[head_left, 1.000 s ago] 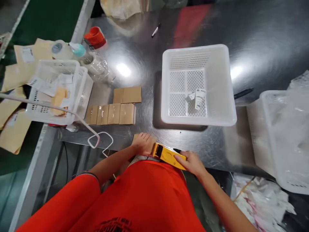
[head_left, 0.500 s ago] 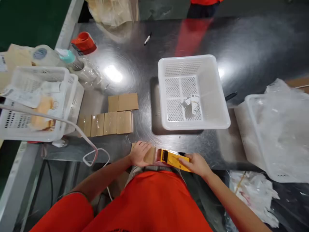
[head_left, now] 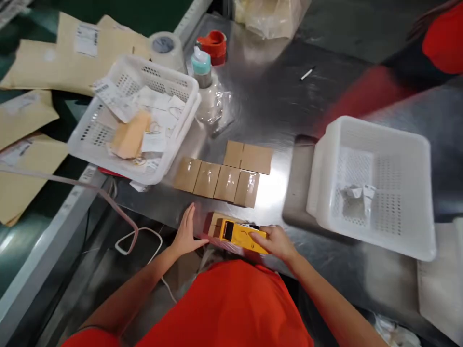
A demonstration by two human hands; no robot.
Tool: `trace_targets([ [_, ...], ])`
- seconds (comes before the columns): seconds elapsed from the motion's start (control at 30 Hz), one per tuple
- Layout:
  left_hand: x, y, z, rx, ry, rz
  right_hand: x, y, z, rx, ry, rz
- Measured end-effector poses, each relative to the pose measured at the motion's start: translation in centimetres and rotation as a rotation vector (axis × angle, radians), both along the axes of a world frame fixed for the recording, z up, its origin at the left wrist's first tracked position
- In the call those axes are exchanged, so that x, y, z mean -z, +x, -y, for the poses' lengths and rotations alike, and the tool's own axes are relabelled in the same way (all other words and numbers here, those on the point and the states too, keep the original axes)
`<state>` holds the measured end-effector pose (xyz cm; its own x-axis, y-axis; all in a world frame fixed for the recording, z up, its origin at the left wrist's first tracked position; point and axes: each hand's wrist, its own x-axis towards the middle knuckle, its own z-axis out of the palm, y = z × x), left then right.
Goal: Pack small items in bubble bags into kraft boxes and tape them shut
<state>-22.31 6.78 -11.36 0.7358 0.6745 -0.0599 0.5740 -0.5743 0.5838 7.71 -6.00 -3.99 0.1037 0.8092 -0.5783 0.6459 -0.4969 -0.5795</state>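
Observation:
My right hand (head_left: 278,242) grips a yellow tape dispenser (head_left: 243,237) by its right end. The dispenser's left end lies over a small brown cardboard box (head_left: 216,219) at the table's near edge, which hides much of that box. Just left of the box, my left hand (head_left: 185,235) is open with fingers stretched and thumb apart; its thumb tip comes close to the box, and I cannot tell if they touch. Beyond my hands sit several more small cardboard boxes (head_left: 226,183) in a row, with shiny tape on top and others behind them.
A white basket (head_left: 383,243) with paper scraps stands at right. At left is another basket (head_left: 191,103) with papers and labels. Tape rolls (head_left: 168,50), a red tape dispenser (head_left: 213,46), a pen (head_left: 306,73) and padded envelopes (head_left: 68,67) lie around; a cable (head_left: 119,209) hangs near my left arm.
My view has swung left. My left hand has come off the cardboard box and spread open to its left. The tape dispenser in my right hand now overlaps the box.

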Motion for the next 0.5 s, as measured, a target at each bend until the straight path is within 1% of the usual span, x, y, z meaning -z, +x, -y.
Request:
trace_targets([
  [0.03, -0.6, 0.0, 0.0, 0.036, 0.020, -0.029, 0.0, -0.4, -0.2, 0.011, -0.026, 0.015],
  [0.07, -1.0, 0.5, 0.0, 0.118, 0.032, -0.052, 0.0, -0.6, -0.3, 0.017, -0.042, 0.019],
  [0.13, -1.4, 2.5, -0.1, 0.312, 0.030, -0.076, -0.3, -0.8, -0.1, 0.018, -0.036, 0.021],
  [0.2, -1.4, 4.7, -0.4, 0.419, 0.009, -0.090, -0.7, -0.9, 0.0, 0.023, -0.026, 0.023],
  [0.3, -0.9, 6.5, -1.2, 0.479, 0.007, -0.092, -1.2, -1.2, 0.1, 0.036, -0.028, 0.020],
  [0.4, -0.3, 6.5, -1.8, 0.529, 0.043, -0.084, -1.4, -1.0, 0.8, 0.033, -0.027, 0.001],
  [0.5, 0.0, 6.0, -2.1, 0.562, 0.079, -0.090, -1.3, 0.4, 2.6, 0.080, -0.028, -0.012],
])
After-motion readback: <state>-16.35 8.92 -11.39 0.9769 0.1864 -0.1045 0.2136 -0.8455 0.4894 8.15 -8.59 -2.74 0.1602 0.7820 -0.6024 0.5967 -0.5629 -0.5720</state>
